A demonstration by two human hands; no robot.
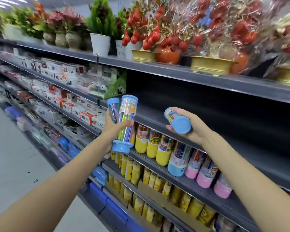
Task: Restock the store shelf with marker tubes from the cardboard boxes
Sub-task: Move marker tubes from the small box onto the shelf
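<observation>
My left hand [115, 129] grips two blue-capped marker tubes [125, 121] side by side, held upright and slightly tilted in front of the dark grey shelf [208, 131]. My right hand [189, 128] holds a third blue-capped marker tube [178, 120], lying with its round blue end toward me, just over the front lip of that shelf. The shelf board behind both hands is bare and dark. No cardboard box is in view.
Yellow, blue and pink marker tubes [174, 153] fill the tier below, with more yellow tubes [141, 174] lower down. A panda stapler display box [114, 86] stands left of the bare shelf. Potted artificial plants [100, 30] line the top shelf. The aisle floor [15, 156] lies at left.
</observation>
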